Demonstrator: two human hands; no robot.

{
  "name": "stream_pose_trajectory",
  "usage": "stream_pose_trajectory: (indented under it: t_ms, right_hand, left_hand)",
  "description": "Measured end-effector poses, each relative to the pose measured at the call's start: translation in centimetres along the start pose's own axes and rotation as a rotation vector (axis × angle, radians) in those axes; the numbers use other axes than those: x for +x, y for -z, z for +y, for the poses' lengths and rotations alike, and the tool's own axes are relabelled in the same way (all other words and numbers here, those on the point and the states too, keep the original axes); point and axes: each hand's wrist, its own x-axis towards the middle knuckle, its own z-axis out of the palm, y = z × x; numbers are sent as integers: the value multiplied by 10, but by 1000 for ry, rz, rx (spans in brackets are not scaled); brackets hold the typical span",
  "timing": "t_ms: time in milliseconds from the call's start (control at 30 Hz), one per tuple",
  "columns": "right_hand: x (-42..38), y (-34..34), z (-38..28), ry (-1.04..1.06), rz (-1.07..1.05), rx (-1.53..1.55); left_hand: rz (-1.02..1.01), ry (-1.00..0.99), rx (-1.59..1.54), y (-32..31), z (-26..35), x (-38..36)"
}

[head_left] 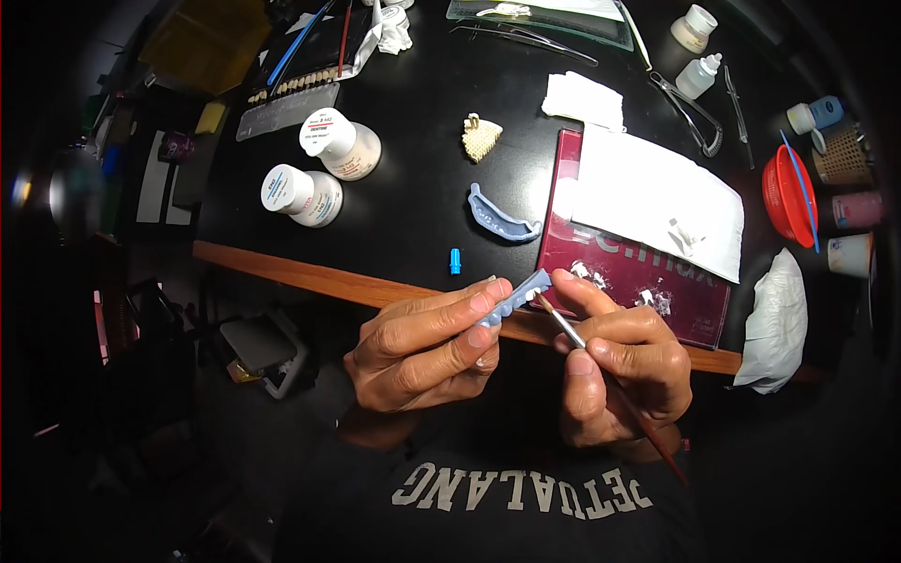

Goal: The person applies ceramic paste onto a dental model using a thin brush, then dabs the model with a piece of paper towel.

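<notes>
A small blue-grey mould piece [511, 302] is pinched between the fingers and thumb of my left hand [427, 342], above the table's front edge. My right hand [633, 366] holds a thin brush [610, 377] with a red-brown handle and a silver ferrule. The brush tip touches or nearly touches a white spot on the mould piece. My right index finger reaches the piece's right end. Behind my hands lie a larger curved blue-grey mould [502, 218] and a small bright blue cap [455, 261]. A dark red slab [610, 253] carries smears of white material.
Two white-capped bottles [340, 144] [302, 195] stand at the left. A yellowish tooth model [481, 138] lies mid-table. White paper [657, 197] covers part of the slab. At the right are a red bowl [790, 199] and a crumpled tissue [775, 324].
</notes>
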Motion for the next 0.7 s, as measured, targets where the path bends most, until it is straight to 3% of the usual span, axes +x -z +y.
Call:
stream_pose_trajectory:
  t_ms: [700]
  right_hand:
    - [2, -1, -1, -16, -13, -31]
  left_hand:
    - [-10, -23, 5, 1, -3, 2]
